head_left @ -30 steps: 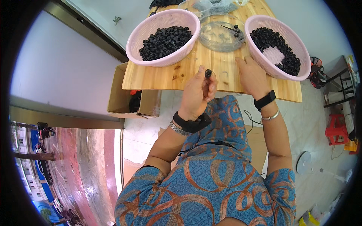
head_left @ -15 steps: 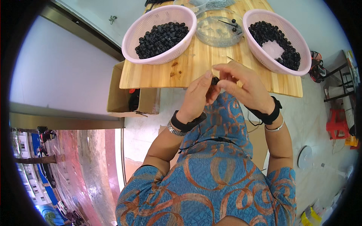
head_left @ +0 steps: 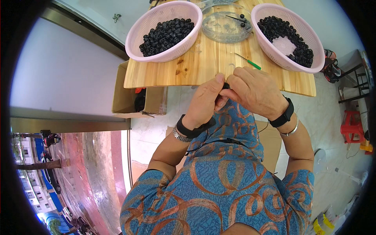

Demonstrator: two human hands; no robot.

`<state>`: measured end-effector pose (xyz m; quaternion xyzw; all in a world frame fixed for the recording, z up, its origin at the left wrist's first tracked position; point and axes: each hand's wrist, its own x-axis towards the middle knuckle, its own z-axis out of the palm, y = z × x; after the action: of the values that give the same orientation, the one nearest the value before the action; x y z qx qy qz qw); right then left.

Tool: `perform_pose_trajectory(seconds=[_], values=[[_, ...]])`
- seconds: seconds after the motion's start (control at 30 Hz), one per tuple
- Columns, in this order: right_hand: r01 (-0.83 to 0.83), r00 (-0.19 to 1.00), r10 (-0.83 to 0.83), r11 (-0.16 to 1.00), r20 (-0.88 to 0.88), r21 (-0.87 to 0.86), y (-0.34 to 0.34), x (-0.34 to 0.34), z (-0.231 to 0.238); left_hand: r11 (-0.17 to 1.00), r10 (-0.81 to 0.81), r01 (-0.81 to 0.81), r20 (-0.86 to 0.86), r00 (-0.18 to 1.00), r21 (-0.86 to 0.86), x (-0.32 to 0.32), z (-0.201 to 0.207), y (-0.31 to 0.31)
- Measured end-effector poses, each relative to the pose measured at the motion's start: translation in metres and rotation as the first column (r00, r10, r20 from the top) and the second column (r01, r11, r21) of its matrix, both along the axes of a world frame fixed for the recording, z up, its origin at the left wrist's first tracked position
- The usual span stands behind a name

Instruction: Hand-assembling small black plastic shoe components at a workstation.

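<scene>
Between my two hands, just off the table's near edge, is a small black plastic part (head_left: 226, 86), mostly covered by fingers. My left hand (head_left: 206, 96) pinches it from the left with the thumb on top. From the right, my right hand (head_left: 256, 89) closes on it with thumb and curled fingers. Beyond my hands, a green-handled screwdriver (head_left: 253, 64) with a thin shaft lies on the wooden table (head_left: 211, 70). Two pink baskets hold many small black parts: the left basket (head_left: 166, 58) is heaped, and the right basket (head_left: 282, 43) shows bare floor in its middle.
A round clear plastic tray (head_left: 227, 37) with small clear pieces, tweezers and black balls sits between the baskets. Below the table's left corner stands a cardboard box (head_left: 156, 105). A red stool (head_left: 351, 126) is at the far right.
My right hand has closed in on the black part, its fingers now curled around it, where before they were raised and spread. The green screwdriver handle has come into sight.
</scene>
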<state>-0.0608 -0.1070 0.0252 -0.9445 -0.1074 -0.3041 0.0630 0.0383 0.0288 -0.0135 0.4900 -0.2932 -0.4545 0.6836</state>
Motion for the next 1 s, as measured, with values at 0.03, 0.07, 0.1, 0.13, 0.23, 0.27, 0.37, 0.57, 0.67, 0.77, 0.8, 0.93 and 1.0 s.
perform_pose_trajectory(seconds=[0.03, 0.07, 0.1, 0.13, 0.23, 0.27, 0.37, 0.57, 0.67, 0.77, 0.8, 0.93, 1.0], values=[[0.000, 1.000, 0.000, 1.000, 0.001, 0.001, -0.001, -0.001, 0.001, 1.000, 0.000, 0.000, 0.001, 1.000, 0.001, -0.001, 0.001, 0.000], [-0.024, 0.999, 0.024, 1.000, -0.030, -0.004, -0.003, -0.003, 0.001, 0.999, -0.006, 0.005, 0.049, 0.999, 0.032, -0.002, 0.003, 0.002], [-0.048, 0.997, 0.047, 0.999, -0.060, -0.007, -0.004, -0.004, 0.000, 0.998, -0.014, 0.008, 0.098, 0.995, 0.062, -0.004, 0.005, 0.003], [-0.046, 0.997, 0.046, 0.999, -0.060, -0.004, -0.004, -0.004, 0.001, 0.998, -0.016, 0.010, 0.098, 0.995, 0.065, -0.005, 0.007, 0.004], [-0.075, 0.992, 0.080, 0.996, -0.100, 0.052, -0.005, -0.006, 0.000, 0.995, -0.069, 0.058, 0.127, 0.989, 0.086, -0.009, 0.013, 0.005], [-0.099, 0.988, 0.109, 0.991, -0.112, 0.091, -0.007, -0.006, -0.001, 0.991, -0.104, 0.103, 0.005, 0.995, 0.080, -0.010, 0.013, 0.004], [-0.166, 0.975, 0.194, 0.960, -0.108, 0.223, -0.012, -0.009, -0.007, 0.982, -0.167, 0.179, -0.177, 0.970, 0.054, -0.013, 0.017, 0.006], [-0.161, 0.958, 0.287, 0.567, -0.011, 0.808, -0.005, -0.013, -0.023, 0.976, -0.216, 0.206, -0.218, 0.952, -0.070, -0.012, 0.012, 0.004], [-0.107, 0.950, 0.299, 0.030, 0.093, 0.994, -0.004, -0.015, -0.036, 0.997, -0.075, 0.078, -0.196, 0.978, 0.004, -0.007, 0.020, -0.002], [-0.082, 0.921, 0.323, -0.387, 0.218, 0.919, -0.001, -0.015, -0.047, 1.000, -0.014, 0.005, -0.286, 0.958, -0.031, -0.001, 0.021, -0.008], [-0.077, 0.906, 0.312, -0.543, 0.286, 0.836, 0.002, -0.014, -0.050, 0.994, -0.020, -0.018, -0.347, 0.938, -0.106, -0.001, 0.020, -0.009], [-0.067, 0.900, 0.310, -0.597, 0.306, 0.800, 0.007, -0.012, -0.054, 0.995, 0.093, -0.096, -0.136, 0.986, -0.015, -0.009, 0.019, -0.018], [-0.048, 0.915, 0.299, -0.587, 0.272, 0.808, 0.007, -0.013, -0.056, 0.988, 0.146, -0.135, 0.176, 0.973, -0.074, -0.013, 0.014, -0.022]])
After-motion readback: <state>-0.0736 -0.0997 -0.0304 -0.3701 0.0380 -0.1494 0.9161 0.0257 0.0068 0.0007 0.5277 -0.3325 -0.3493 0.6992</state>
